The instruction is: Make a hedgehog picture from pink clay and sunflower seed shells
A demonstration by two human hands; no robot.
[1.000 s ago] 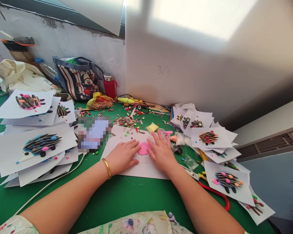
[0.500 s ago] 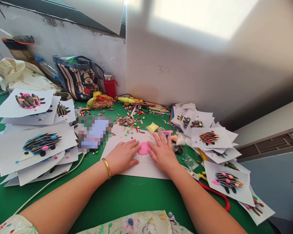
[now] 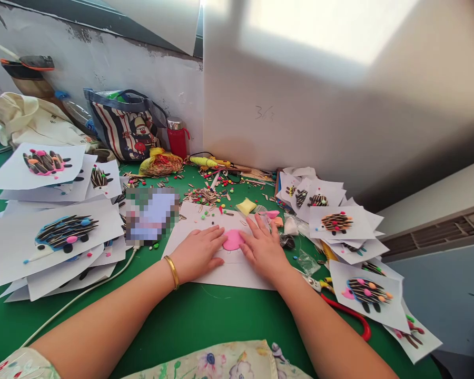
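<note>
A flattened pink piece of modelling clay (image 3: 232,240) lies on a white sheet of paper (image 3: 225,273) in front of me. My left hand (image 3: 199,250) rests flat on the sheet, fingers stretched out, its fingertips at the clay's left edge. On the other side my right hand (image 3: 264,247) lies with its fingers spread, and the fingertips touch the clay's right edge. Faint pencil marks show just below the clay. A few small coloured balls and a seed lie along the sheet's far edge. Neither hand grasps anything.
Stacked hedgehog pictures stand at left (image 3: 63,237) and right (image 3: 373,292). Scissors with red handles (image 3: 349,316) lie right of my arm. Sunflower seeds (image 3: 201,196) and yellow clay (image 3: 246,206) lie beyond the sheet. A blurred phone-like object (image 3: 152,213) with a white cable sits left.
The view has shifted very slightly. Both hands stay in nearly the same place around the pink clay.
</note>
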